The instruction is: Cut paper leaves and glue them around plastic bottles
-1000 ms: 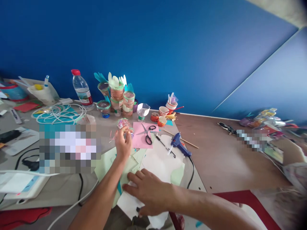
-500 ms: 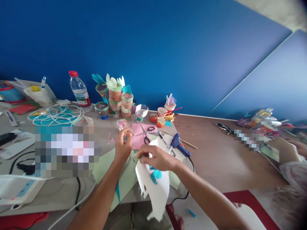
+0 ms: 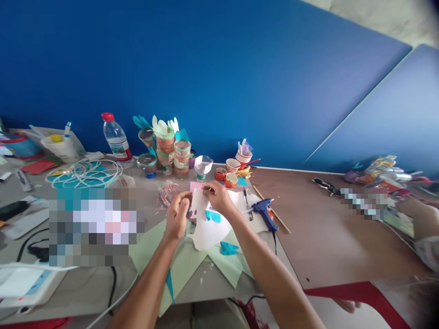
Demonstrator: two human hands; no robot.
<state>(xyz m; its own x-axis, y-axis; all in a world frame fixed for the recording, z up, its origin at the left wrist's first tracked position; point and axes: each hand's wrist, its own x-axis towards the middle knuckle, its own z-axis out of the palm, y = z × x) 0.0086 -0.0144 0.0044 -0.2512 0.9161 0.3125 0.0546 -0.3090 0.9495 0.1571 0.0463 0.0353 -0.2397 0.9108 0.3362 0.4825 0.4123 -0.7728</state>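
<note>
My right hand (image 3: 218, 197) pinches the top edge of a white paper cut-out (image 3: 212, 230) with torn-looking, jagged edges. A small blue paper piece (image 3: 213, 216) lies against the cut-out. Just left of it, my left hand (image 3: 177, 214) is closed with curled fingers and thumb together; what it holds, if anything, I cannot make out. Below both hands, pale green paper sheets (image 3: 178, 262) cover the table, with another blue paper scrap (image 3: 228, 248) on them. Pink paper (image 3: 196, 186) shows partly behind the cut-out.
A blue glue gun (image 3: 265, 213) and a wooden stick (image 3: 279, 217) lie at right. Behind stand paper-petalled cups (image 3: 165, 145), a red-capped bottle (image 3: 116, 139) and small paper cups (image 3: 232, 165). A coiled white cable (image 3: 84, 173) lies left. Another person's arm (image 3: 420, 217) reaches in at far right.
My right hand has moved up and away with the white cut-out, which has swung from hanging over the table edge to above the sheets. The scissors are now hidden. My left hand stays close.
</note>
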